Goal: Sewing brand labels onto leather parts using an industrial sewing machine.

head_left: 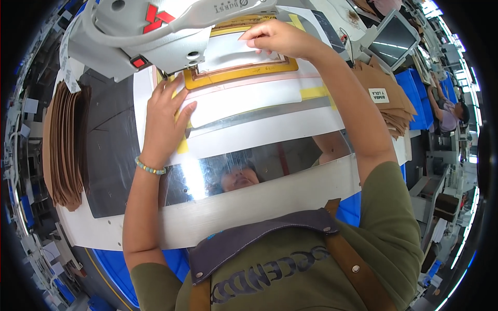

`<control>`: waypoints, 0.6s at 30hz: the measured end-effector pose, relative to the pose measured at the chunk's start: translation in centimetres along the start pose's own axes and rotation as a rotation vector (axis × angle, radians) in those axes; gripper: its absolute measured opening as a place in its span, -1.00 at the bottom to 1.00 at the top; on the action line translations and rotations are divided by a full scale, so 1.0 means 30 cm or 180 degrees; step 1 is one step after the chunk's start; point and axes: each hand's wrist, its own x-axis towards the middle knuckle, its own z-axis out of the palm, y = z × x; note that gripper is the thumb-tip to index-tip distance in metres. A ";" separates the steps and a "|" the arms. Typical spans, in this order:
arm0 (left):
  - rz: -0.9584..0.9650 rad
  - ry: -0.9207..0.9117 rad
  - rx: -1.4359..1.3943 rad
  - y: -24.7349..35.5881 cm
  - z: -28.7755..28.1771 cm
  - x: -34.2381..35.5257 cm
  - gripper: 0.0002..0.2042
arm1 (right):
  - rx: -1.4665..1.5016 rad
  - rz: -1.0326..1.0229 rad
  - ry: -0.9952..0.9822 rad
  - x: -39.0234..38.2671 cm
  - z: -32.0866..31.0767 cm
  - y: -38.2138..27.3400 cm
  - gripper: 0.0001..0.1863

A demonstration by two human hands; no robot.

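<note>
A white sewing machine head (111,44) with red marks stands at the upper left, over the work surface. Under and beside it lies a yellow-rimmed template frame (244,75) with a brown inner border and a pale sheet (228,53) inside. My left hand (165,116), with a beaded bracelet at the wrist, rests at the frame's left end. Its fingers are spread, the tips close to the needle area. Above the frame's right half is my right hand (280,40), its fingers curled and thumb and forefinger close together; whatever they may hold is too small to make out.
A shiny metal plate (254,173) lies along the table's near side. Brown pieces stand stacked (67,147) at the left, and more brown pieces (381,96) lie at the right beside a blue bin (415,98). A screen (394,39) stands at the back right. Another person (448,111) sits farther right.
</note>
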 end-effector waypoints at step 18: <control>-0.0058 -0.0676 0.0547 0.026 -0.003 0.013 -0.38 | -0.0272 -0.0172 -0.0526 0.130 0.159 -0.064 -0.72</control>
